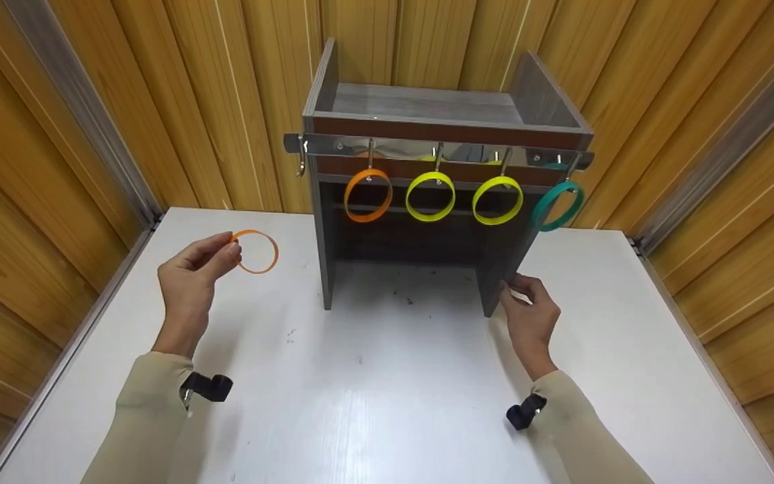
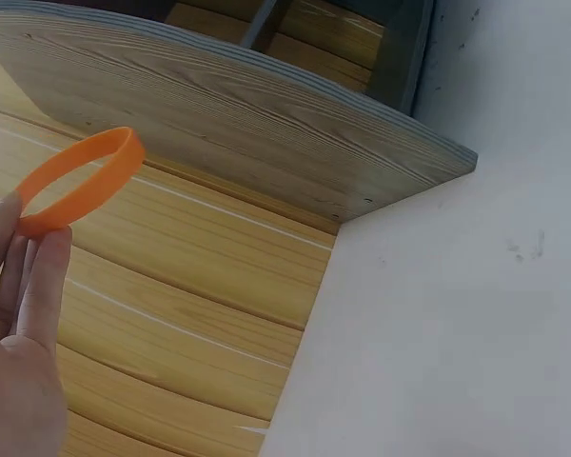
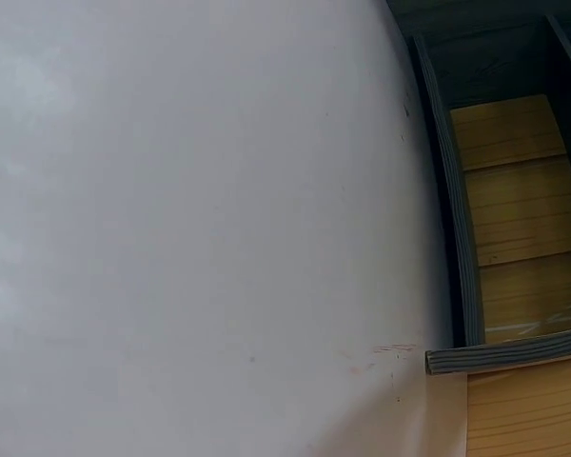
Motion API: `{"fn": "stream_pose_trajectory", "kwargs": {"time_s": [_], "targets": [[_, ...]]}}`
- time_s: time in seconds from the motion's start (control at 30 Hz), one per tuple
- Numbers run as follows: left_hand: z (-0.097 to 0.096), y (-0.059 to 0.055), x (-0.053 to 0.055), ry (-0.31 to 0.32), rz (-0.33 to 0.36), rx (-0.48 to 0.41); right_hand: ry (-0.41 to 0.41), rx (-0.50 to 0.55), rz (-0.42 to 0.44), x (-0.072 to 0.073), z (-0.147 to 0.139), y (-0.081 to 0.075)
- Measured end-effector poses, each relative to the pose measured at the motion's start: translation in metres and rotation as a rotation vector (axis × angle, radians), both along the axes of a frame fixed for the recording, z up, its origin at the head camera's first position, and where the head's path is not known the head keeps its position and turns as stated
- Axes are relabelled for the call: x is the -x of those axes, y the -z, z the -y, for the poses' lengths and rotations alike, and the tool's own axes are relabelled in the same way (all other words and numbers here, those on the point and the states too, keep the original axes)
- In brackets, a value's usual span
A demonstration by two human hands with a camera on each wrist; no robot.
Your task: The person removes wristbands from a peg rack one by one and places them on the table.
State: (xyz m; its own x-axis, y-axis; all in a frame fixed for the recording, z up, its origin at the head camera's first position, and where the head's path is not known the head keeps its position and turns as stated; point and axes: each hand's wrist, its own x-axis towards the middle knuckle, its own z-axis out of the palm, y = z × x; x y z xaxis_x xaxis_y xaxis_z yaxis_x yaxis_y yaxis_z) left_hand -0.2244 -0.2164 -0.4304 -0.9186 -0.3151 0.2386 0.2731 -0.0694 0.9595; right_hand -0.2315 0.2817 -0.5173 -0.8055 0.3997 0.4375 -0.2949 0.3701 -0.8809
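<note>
My left hand (image 1: 189,282) pinches an orange silicone wristband (image 1: 275,254) between thumb and fingertips, in the air left of a grey wooden shelf unit (image 1: 326,255). In the left wrist view the wristband (image 2: 105,181) stands out as an open loop, close to the unit's side panel (image 2: 200,124). Low on the right, my right hand (image 1: 533,316) grips the front edge of the other side panel with thumb and fingers. A metal hook rail (image 1: 407,146) spans the unit's front. From its hooks hang an orange wristband (image 1: 348,202), two yellow wristbands (image 1: 408,202) (image 1: 476,205) and a teal wristband (image 1: 578,208).
The rail's leftmost hook (image 1: 302,161) carries nothing. The unit stands on a white table (image 1: 360,390) with small dark marks. Wood-patterned walls (image 1: 226,101) enclose the back and both sides. A black camera (image 1: 209,388) sits on each sleeved wrist.
</note>
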Motion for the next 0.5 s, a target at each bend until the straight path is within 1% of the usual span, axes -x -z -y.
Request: {"fn": "stream_pose_trajectory", "kwargs": {"time_s": [0.13, 0.23, 0.37, 0.5], "targets": [[-0.002, 0.014, 0.0, -0.01, 0.062, 0.018, 0.01, -0.009, 0.003, -0.001, 0.001, 0.001], [-0.004, 0.023, 0.0, -0.01, 0.088, 0.012, 0.007, -0.008, 0.012, 0.0, 0.001, 0.002], [-0.005, 0.034, 0.0, -0.003, 0.112, 0.007, 0.006, 0.005, 0.009, -0.001, 0.001, 0.002], [-0.008, 0.045, 0.001, -0.002, 0.12, 0.008, 0.013, -0.002, -0.005, -0.001, 0.004, 0.0]]}}
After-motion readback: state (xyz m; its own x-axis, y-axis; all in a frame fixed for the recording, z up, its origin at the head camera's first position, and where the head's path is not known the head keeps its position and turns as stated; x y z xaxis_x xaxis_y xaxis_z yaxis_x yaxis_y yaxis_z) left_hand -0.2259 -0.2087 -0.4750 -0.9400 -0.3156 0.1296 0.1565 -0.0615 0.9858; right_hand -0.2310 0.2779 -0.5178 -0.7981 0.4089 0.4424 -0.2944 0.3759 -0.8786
